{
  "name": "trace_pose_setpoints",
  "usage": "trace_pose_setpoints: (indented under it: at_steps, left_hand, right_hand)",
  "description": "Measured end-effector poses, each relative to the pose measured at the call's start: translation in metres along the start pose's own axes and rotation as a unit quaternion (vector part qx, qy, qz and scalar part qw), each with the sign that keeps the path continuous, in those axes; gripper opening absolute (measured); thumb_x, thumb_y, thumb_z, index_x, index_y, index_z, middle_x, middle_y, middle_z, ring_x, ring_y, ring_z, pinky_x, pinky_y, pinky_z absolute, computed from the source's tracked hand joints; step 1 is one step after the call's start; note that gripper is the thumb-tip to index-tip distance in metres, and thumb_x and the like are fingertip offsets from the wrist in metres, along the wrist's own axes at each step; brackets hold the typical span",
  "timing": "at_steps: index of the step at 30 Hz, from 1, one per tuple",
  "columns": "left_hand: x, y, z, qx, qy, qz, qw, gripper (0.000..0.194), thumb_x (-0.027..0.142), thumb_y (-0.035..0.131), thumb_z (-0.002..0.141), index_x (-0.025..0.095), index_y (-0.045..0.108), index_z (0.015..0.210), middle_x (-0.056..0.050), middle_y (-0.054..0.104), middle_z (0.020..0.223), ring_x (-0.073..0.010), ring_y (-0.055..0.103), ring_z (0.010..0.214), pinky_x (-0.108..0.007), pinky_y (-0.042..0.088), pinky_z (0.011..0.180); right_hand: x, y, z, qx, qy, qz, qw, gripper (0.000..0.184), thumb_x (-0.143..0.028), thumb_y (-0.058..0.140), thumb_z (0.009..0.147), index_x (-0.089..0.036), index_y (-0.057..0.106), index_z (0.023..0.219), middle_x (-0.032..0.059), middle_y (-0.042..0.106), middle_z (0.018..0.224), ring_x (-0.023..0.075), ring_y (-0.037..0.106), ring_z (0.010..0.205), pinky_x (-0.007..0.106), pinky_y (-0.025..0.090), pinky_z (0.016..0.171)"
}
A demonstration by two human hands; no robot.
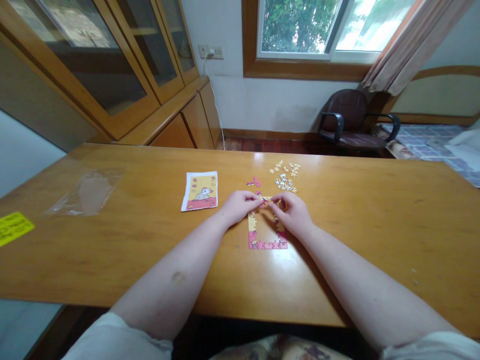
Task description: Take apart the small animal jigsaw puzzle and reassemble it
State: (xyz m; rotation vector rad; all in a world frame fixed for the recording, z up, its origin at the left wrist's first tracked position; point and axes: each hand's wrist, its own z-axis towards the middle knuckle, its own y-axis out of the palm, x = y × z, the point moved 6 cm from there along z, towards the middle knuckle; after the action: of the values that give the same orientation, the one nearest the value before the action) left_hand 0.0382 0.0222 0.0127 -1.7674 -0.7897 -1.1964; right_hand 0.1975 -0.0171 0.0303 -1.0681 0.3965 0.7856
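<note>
A rectangular jigsaw puzzle border (267, 245), pink along the bottom and yellow higher up, lies on the wooden table with bare table inside it. At its top left corner is my left hand (241, 205), fingers pinched together at the top edge. My right hand (291, 211) bends over the top right, thumb and fingertips closed at the same edge. Whatever small piece sits between the fingertips is too small to tell. Just beyond my hands lie loose pink puzzle pieces (256, 182), a pile of whitish pieces (285, 183) and scattered yellow pieces (294, 169).
Left of the puzzle lies a picture card (201, 191) of a white cartoon animal. A clear plastic bag (90, 192) and a yellow label (15, 228) are farther left. Past the table (375, 225) stand a glass-door cabinet (150, 45) and an armchair (348, 117).
</note>
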Motion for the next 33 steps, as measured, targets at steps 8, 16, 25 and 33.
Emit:
trace_pose_setpoints:
  at_steps: [8, 16, 25, 33]
  left_hand:
    - [-0.003, 0.005, 0.002, -0.046, 0.015, 0.004, 0.999, 0.031, 0.043, 0.063, 0.077, 0.014, 0.073, 0.077, 0.0, 0.061, 0.059, -0.0094, 0.044, 0.051, -0.023, 0.034, 0.051]
    - [0.001, -0.016, 0.002, 0.033, 0.072, 0.241, 0.967, 0.024, 0.038, 0.057, 0.081, 0.019, 0.071, 0.086, -0.002, 0.067, 0.071, -0.0165, 0.056, 0.066, -0.026, 0.037, 0.06]
    - [0.008, -0.022, -0.001, 0.051, 0.061, 0.35, 0.933, 0.019, 0.034, 0.058, 0.079, 0.022, 0.071, 0.086, -0.001, 0.062, 0.066, -0.0163, 0.052, 0.061, -0.026, 0.03, 0.056]
    - [0.009, -0.027, 0.0, 0.108, 0.066, 0.304, 0.944, 0.021, 0.035, 0.055, 0.081, 0.021, 0.07, 0.083, 0.001, 0.059, 0.062, -0.0151, 0.051, 0.061, -0.026, 0.032, 0.057]
  right_hand:
    - [-0.006, 0.002, -0.002, 0.003, -0.051, -0.032, 0.998, 0.018, -0.039, 0.068, 0.082, -0.021, 0.066, 0.078, 0.0017, 0.064, 0.067, 0.0151, 0.056, 0.061, 0.028, 0.044, 0.06]
    - [-0.023, 0.007, -0.009, -0.149, -0.144, -0.055, 0.977, 0.018, -0.036, 0.06, 0.088, -0.021, 0.069, 0.084, 0.0039, 0.069, 0.076, 0.0159, 0.062, 0.07, 0.029, 0.046, 0.068]
    - [-0.048, 0.018, -0.029, -0.282, -0.192, -0.162, 0.926, 0.012, -0.029, 0.062, 0.084, -0.021, 0.071, 0.082, 0.0036, 0.067, 0.075, 0.0153, 0.059, 0.064, 0.028, 0.041, 0.061]
    - [-0.046, 0.022, -0.03, -0.34, -0.163, -0.182, 0.908, 0.02, -0.032, 0.055, 0.087, -0.019, 0.07, 0.088, 0.0051, 0.067, 0.083, 0.0158, 0.06, 0.071, 0.028, 0.04, 0.065]
